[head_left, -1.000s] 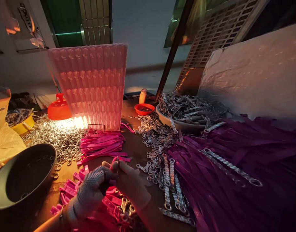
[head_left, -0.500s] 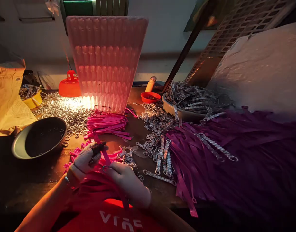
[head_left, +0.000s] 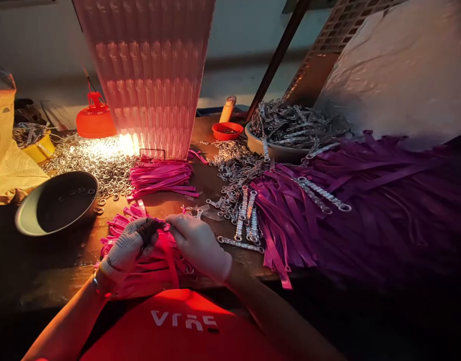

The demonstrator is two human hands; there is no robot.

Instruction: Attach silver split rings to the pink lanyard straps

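My left hand [head_left: 131,246], in a pale knitted glove with dark fingertips, is closed on the end of a pink strap [head_left: 172,260]. My right hand [head_left: 200,245], in a thin whitish glove, pinches at the same strap end, its fingertips almost touching the left ones. The strap hangs down from between the hands over a heap of pink straps [head_left: 140,273]. Any ring at the fingertips is too small to make out. Behind the hands lies a bundle of magenta straps [head_left: 161,176].
A dark bowl [head_left: 57,203] stands left, before many metal rings [head_left: 112,175] under a red lamp [head_left: 95,120]. A ribbed translucent panel [head_left: 151,75] stands behind. Metal chains [head_left: 247,215], a full basin [head_left: 275,152] and purple straps [head_left: 373,200] spread right; a red dish [head_left: 227,131] sits behind.
My right hand has moved up to the left fingertips. The strap's upper end, which stood above the left hand, now lies between both hands. The view has shifted, tilting downward.
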